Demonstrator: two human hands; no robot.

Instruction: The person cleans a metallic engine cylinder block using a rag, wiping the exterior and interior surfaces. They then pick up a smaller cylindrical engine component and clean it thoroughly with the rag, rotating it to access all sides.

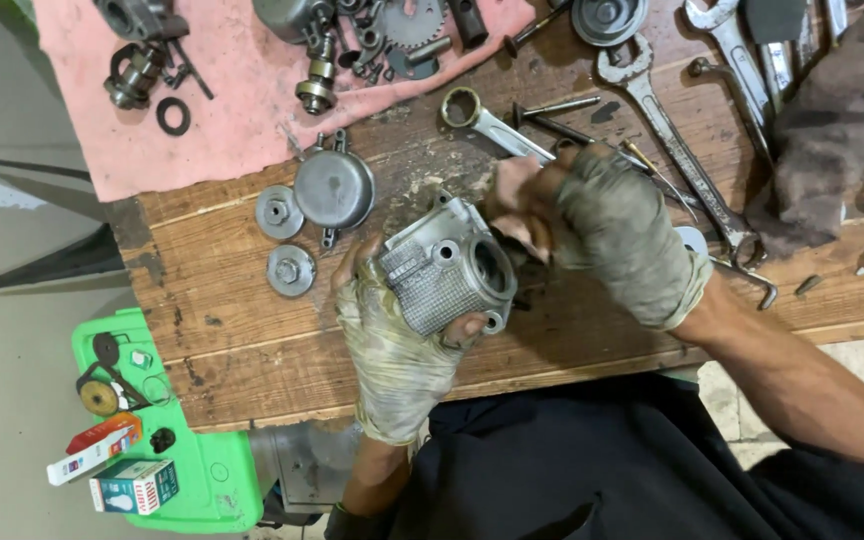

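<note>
Head view: engine casting (442,275) near bench edge (552,375)

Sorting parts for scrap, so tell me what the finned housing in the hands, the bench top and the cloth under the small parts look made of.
Finned housing: likely cast aluminium, dull silver, matte ribbed surface.
Bench top: bare wood planks with visible grain, stained and worn.
Cloth: pink fabric, soft-looking, frayed and grease-marked.

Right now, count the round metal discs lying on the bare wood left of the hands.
2. One disc lies beside the domed cover; the second disc lies just below it, near the left hand. Others may be hidden under the hands.
</note>
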